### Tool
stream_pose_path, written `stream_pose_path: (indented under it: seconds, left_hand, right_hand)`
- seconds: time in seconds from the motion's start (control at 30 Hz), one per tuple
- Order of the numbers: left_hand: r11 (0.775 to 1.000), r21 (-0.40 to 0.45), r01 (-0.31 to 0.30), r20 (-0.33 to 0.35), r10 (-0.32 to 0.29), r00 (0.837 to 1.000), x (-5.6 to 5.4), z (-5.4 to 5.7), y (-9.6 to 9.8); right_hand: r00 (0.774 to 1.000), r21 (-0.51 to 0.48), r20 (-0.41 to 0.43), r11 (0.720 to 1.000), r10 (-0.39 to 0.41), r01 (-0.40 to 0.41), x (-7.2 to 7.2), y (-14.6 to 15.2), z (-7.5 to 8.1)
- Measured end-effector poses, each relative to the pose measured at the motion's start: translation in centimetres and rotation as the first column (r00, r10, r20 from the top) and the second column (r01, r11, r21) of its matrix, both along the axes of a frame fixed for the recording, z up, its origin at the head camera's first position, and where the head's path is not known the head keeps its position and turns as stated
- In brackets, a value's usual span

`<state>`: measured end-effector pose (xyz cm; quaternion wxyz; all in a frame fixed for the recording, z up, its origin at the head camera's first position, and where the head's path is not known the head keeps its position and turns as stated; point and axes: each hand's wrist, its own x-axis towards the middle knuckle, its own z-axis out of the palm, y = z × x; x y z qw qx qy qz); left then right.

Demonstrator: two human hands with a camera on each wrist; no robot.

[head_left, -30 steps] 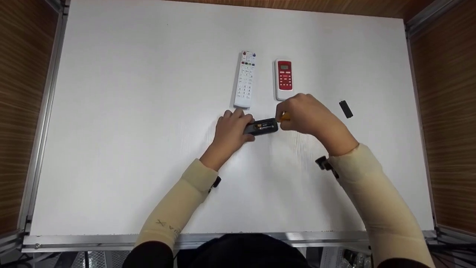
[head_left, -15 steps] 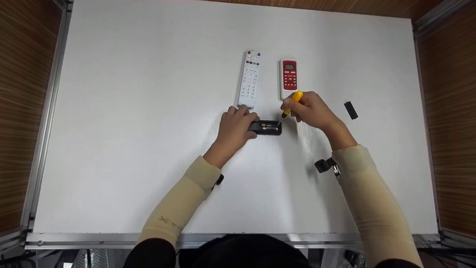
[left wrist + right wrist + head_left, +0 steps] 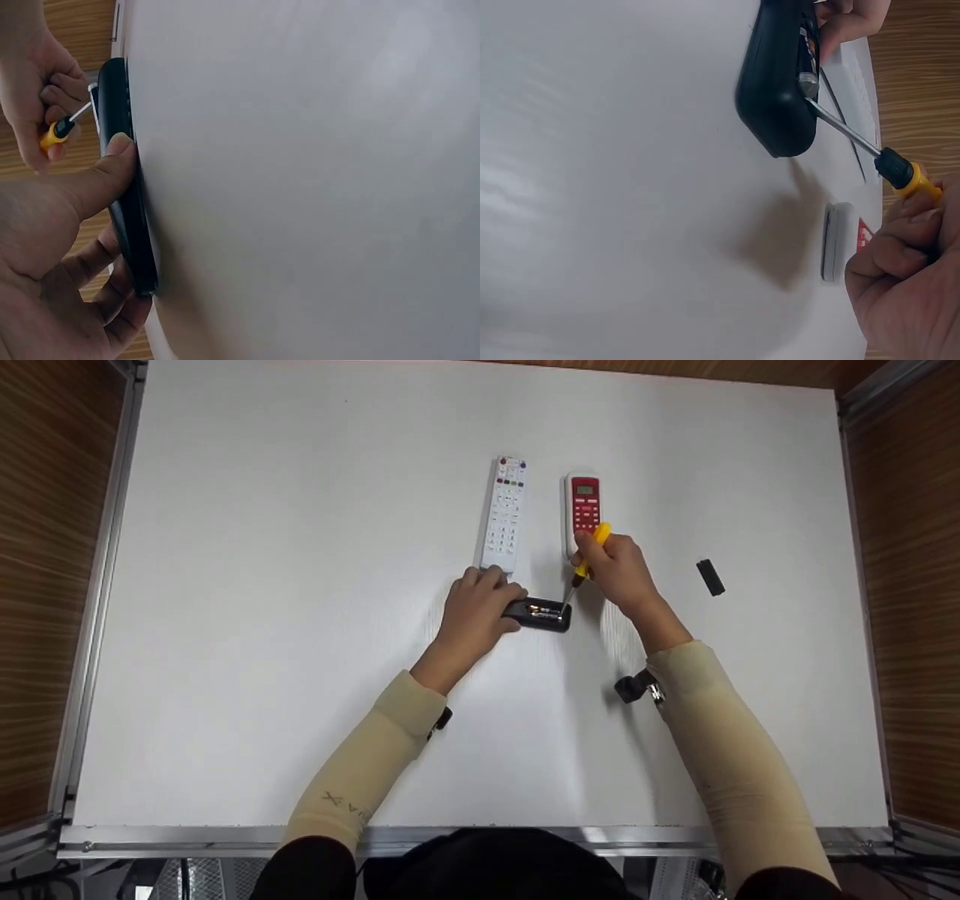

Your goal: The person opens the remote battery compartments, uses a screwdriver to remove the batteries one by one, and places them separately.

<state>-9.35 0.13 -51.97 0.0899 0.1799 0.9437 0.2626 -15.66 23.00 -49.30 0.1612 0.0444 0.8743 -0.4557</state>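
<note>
Right hand [image 3: 621, 574] has shifted farther over the red remote [image 3: 584, 499], gripping the screwdriver [image 3: 583, 571]; work seems centred on the black remote [image 3: 562, 622], near the white remote [image 3: 505, 510]. Left wrist: left hand [image 3: 37, 232] grips it. Right wrist: tip [image 3: 811, 103] at a battery's [image 3: 808, 81] end.

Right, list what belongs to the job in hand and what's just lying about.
In the job:
- black remote, gripped by the left hand
- batteries, exposed in that remote
- screwdriver, held in the right hand, tip by a battery's end
- black piece, set aside, probably the remote's cover

Lying about, it seems:
- white remote
- red remote
</note>
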Motion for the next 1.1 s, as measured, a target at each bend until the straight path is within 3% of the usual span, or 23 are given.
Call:
stream_pose_path:
  seconds: [0.3, 0.37, 0.5, 0.67, 0.87, 1.0, 1.1]
  left_hand:
    - [1.000, 0.007, -0.014, 0.023, 0.014, 1.000, -0.3, 0.1, -0.2]
    - [1.000, 0.011, -0.015, 0.027, 0.015, 1.000, -0.2, 0.1, -0.2]
    - [1.000, 0.017, -0.016, 0.033, 0.015, 0.999, -0.1, 0.2, -0.2]
    - [1.000, 0.024, -0.021, 0.037, 0.020, 0.999, 0.1, 0.2, -0.2]
    - [0.999, 0.022, -0.027, 0.032, 0.026, 0.999, 0.2, -0.1, -0.3]
    - [0.999, 0.023, -0.039, 0.031, 0.038, 0.999, 0.3, -0.2, -0.3]
    - [0.999, 0.024, -0.044, 0.034, 0.043, 0.999, 0.3, -0.2, -0.3]
  right_hand:
    - [0.991, -0.024, 0.077, 0.994, -0.107, 0.109, -0.4, -0.2, -0.6]
    - [0.991, -0.053, 0.047, 0.990, -0.128, 0.130, 0.0, 0.1, -0.6]
    - [0.981, -0.150, -0.102, 0.978, -0.162, 0.146, 1.5, 0.7, 0.2]
    - [0.949, -0.265, -0.243, 0.955, -0.202, 0.136, 4.8, 0.9, 1.8]
    - [0.880, -0.340, -0.404, 0.934, -0.248, 0.108, 9.7, -0.5, 3.3]
    - [0.838, -0.288, -0.512, 0.957, -0.189, 0.040, 11.3, -1.1, 2.5]
    - [0.790, -0.194, -0.596, 0.981, -0.141, 0.029, 11.7, -1.4, 2.1]
